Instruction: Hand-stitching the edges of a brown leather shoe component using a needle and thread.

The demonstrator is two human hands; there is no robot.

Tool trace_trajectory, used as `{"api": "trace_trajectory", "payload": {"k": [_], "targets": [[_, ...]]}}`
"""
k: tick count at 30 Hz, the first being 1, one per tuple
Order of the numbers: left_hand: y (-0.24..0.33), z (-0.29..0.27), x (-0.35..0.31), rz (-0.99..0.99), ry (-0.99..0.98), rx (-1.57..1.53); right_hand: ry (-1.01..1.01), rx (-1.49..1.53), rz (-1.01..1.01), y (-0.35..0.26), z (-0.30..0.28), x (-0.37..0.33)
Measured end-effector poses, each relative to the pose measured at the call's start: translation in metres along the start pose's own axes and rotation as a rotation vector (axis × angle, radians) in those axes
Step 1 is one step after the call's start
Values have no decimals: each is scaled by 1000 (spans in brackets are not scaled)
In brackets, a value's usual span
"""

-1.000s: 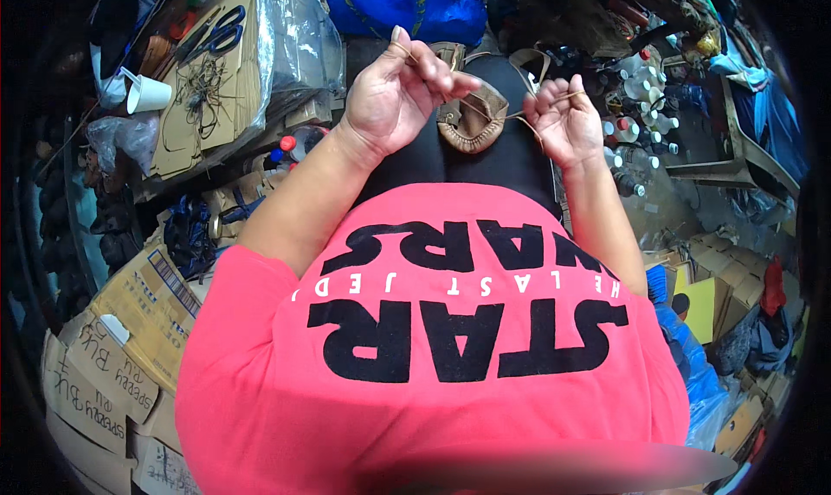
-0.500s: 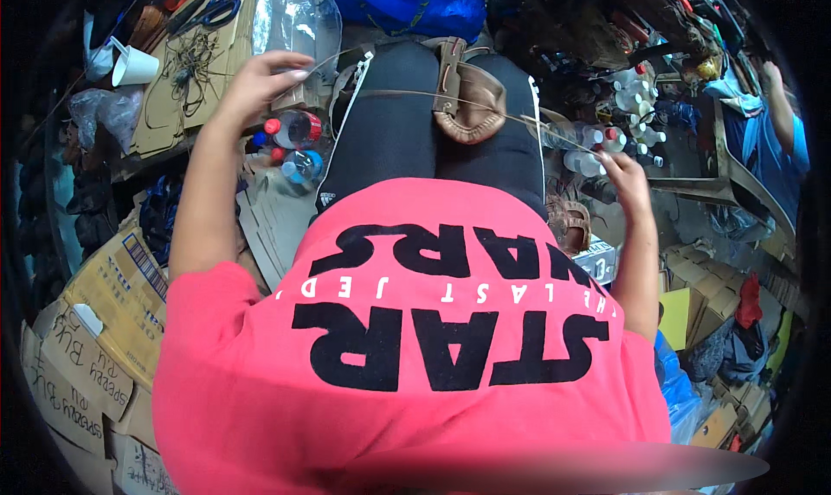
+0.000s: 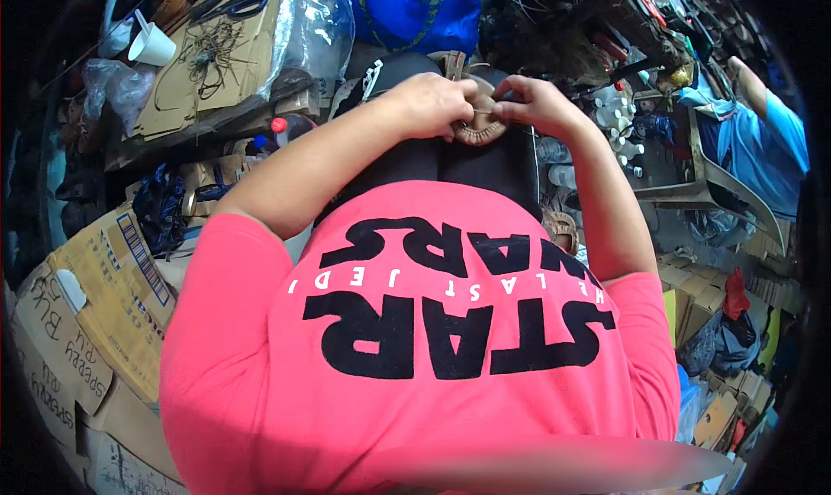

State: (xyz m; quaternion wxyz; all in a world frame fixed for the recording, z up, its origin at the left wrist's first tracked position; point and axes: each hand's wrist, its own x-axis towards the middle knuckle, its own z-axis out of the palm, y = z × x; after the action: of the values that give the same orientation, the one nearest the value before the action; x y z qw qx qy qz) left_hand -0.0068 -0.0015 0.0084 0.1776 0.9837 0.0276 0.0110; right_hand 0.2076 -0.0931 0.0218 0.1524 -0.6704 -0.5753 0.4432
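Observation:
A brown leather shoe upper (image 3: pixel 481 133) with a gathered, stitched rim sits upright between my knees. My left hand (image 3: pixel 433 106) is closed at its left side, fingertips bent in over the leather; what they grip is hidden. My right hand (image 3: pixel 541 106) comes in from the other side, thumb and forefinger pinched at the opening. A thin pale thread (image 3: pixel 491 111) runs across the opening to those fingertips. A brown strap (image 3: pixel 453 62) rises behind the upper.
At the left, a cardboard-topped bench (image 3: pixel 186 97) holds scissors (image 3: pixel 247 0), a white cup (image 3: pixel 152 45) and tangled cord. A blue bag (image 3: pixel 424 15) lies ahead. Plastic bottles (image 3: pixel 615 118) stand at the right, near another person in a blue shirt (image 3: pixel 762 149). Cardboard boxes (image 3: pixel 112 279) are at the lower left.
Both hands have come in from wide apart, where thread stretched from the shoe upper out to each side. They now meet at the upper. The view has shifted slightly.

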Motion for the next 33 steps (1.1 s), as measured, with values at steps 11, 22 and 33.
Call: {"api": "trace_trajectory", "payload": {"k": [11, 22, 33], "targets": [[17, 22, -16, -219, 209, 208, 137, 82, 193, -7, 43, -37], [48, 31, -14, -65, 287, 4, 225, -10, 111, 5, 41, -33], [43, 36, -14, -11, 290, -44, 196, 64, 10, -10, 39, -55]]}}
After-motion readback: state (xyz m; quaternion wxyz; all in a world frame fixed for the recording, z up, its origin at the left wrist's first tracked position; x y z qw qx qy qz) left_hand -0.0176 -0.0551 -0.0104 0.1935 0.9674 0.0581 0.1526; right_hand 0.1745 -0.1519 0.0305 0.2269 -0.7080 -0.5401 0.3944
